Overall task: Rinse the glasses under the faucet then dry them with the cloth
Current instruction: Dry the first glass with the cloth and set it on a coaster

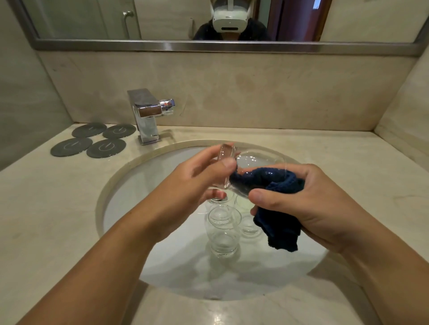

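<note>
- The left hand (197,176) and right hand (301,201) are bare, and the forearms (92,266) are uncovered down to the lower edge of the view.
- The thumbnails (228,164) are short and plain.
- Reflected in the mirror (209,45), the person wears a white headset (229,19) with a white strap (230,2) running up over the head.
- A dark top (255,30) covers the reflected shoulders.

Clear glass (260,160) sideways, dark blue cloth (281,229) stuffed inside; more glasses (224,241) upright below.

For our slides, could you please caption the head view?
Left hand holds a glass over the sink; right hand dries it with blue cloth.
</note>
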